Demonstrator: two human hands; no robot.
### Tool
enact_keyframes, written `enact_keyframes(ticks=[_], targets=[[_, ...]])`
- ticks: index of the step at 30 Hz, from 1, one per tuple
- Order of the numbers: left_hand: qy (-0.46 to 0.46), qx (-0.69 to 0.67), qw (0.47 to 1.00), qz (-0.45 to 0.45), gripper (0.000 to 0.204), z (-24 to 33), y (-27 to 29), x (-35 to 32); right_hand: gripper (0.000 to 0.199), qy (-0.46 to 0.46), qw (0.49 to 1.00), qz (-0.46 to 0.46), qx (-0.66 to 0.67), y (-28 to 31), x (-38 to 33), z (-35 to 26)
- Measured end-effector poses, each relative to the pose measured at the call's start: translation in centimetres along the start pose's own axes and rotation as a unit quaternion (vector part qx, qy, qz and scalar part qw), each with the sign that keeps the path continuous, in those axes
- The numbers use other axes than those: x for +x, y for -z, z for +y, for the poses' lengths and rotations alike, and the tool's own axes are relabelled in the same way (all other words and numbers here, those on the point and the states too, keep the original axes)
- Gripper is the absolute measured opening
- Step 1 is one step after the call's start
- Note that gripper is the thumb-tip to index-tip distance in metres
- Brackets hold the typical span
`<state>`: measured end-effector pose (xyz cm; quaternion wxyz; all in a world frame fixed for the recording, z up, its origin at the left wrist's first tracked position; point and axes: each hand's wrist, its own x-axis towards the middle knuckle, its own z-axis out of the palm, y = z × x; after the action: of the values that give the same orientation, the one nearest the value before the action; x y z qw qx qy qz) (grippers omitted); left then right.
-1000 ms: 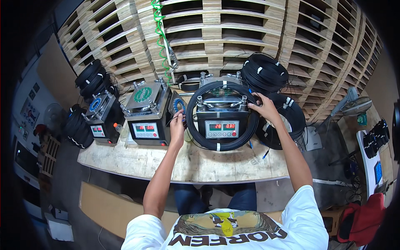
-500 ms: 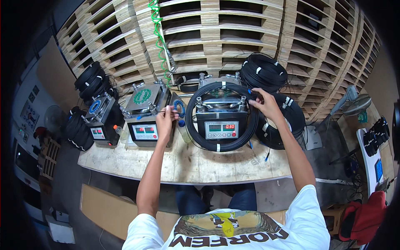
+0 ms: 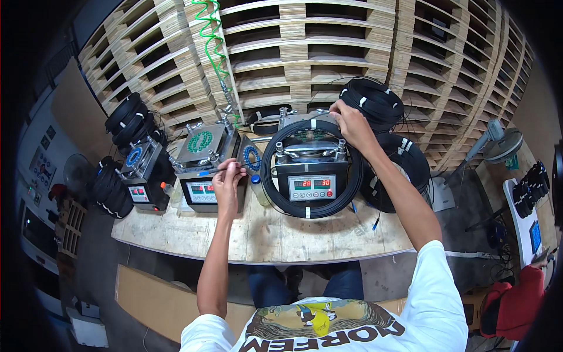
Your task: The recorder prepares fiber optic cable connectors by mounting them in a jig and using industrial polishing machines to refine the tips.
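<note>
A black cable coil rings the right-hand machine, a small metal box with red digit displays. My right hand grips the coil at its top right, by a white tie. My left hand is pinched on a thin metal lever at the front top of the middle machine. That machine carries a plate with green rings. A third machine with a blue ring stands further left.
All three machines stand on a wooden bench. Stacks of black coils lie at the back right, right and left. A green spiral hose hangs before wooden pallets. A small bottle stands between the machines.
My left hand left the coil's left side and moved to the middle machine's lever. My right hand slid along the coil from its right side up toward the top.
</note>
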<state>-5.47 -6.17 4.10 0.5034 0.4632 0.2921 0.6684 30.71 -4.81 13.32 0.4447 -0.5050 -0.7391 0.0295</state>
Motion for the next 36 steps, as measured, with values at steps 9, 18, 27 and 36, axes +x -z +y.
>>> enact_keyframes(ticks=[9, 18, 27, 36], targets=[[-0.002, 0.518, 0.668, -0.534, 0.086, 8.6, -1.6, 0.2, 0.013, -0.011, 0.995, -0.04, 0.094, 1.0, 0.7, 3.1], [-0.175, 0.671, 0.611, -0.382, 0.032, 5.0, -15.9, 9.4, 0.02, -0.012, 0.985, -0.172, 0.01, 1.9, 2.6, 2.4], [-0.212, 0.643, 0.589, -0.441, 0.025, 2.9, -18.0, 11.8, 0.023, -0.073, 0.978, -0.159, 0.11, 2.2, 3.1, 4.0], [-0.162, 0.545, 0.66, -0.491, 0.064, -0.6, -12.2, 13.4, 0.076, -0.085, 0.988, -0.101, 0.083, 2.7, -5.0, 7.0]])
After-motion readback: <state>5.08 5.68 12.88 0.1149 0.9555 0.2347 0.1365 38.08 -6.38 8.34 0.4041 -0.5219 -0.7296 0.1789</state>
